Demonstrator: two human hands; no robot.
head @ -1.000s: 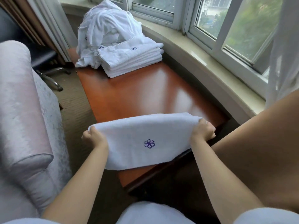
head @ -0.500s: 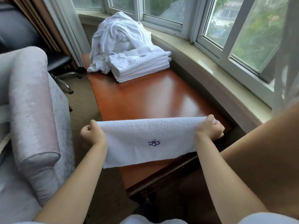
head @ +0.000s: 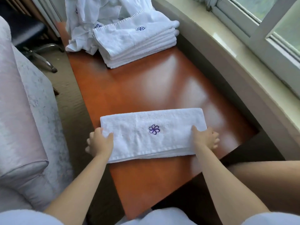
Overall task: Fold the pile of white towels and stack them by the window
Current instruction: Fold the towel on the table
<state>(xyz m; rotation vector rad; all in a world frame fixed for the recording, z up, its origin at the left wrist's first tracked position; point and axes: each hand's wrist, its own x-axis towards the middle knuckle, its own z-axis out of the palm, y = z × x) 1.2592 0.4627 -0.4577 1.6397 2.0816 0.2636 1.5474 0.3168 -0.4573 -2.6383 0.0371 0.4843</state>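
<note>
Left hand [head: 100,142]: grips the left end of the folded towel [head: 152,132], thumb on top, fingers curled under the edge.
Right hand [head: 204,138]: grips the right end likewise.
Folded towel: lies flat on the worktop [head: 154,88], purple emblem up, nearer the person than the stack [head: 134,44].
Stack: folded towels, beyond the held towel, at the worktop's far end beside the window sill [head: 227,51].
Pile [head: 97,15]: unfolded white towels, touching the stack's far-left side.
Step, as judged: fold finished or one halving short. Next move calls for lifting both ends evenly and setting the towel squarely atop the stack.
</note>
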